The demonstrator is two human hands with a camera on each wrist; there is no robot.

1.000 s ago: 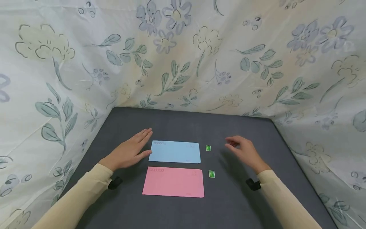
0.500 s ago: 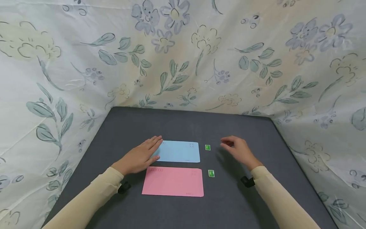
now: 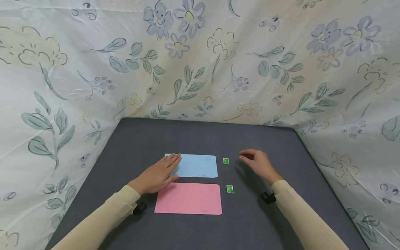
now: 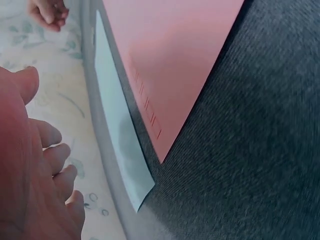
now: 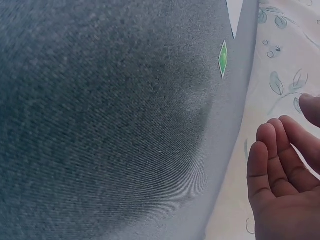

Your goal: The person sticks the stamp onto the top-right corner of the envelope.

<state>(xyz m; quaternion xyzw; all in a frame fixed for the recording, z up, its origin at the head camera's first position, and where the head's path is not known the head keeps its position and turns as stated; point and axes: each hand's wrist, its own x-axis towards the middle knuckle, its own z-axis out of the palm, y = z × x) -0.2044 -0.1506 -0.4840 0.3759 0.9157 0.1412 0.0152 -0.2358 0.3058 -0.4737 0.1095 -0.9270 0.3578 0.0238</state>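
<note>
- a person's left hand point(image 3: 157, 175) hovers over the left end of a blue envelope point(image 3: 198, 166), fingers extended and slightly bent, holding nothing; the left wrist view shows it apart from the paper
- the right hand point(image 3: 258, 163), fingers loosely curved and thumb set apart from them, is also without a hold, near the upper stamp point(image 3: 226, 161), a small green piece edged in white
- the blue envelope lies flat on a gray table point(image 3: 193, 135), just beyond a pink envelope point(image 3: 189, 199) and apart from it; the lower stamp point(image 3: 230, 189) lies to the pink one's right
- the envelopes look free to slide: a left palm brought down at an angle could skew the blue one, or catch the pink one's near corner on the way
- the stamps look thin and flat, so blunt fingertips could push one along rather than lift it
- a sweep of the right sleeve point(image 3: 300, 211) toward the envelopes could brush the lower stamp out of place
</note>
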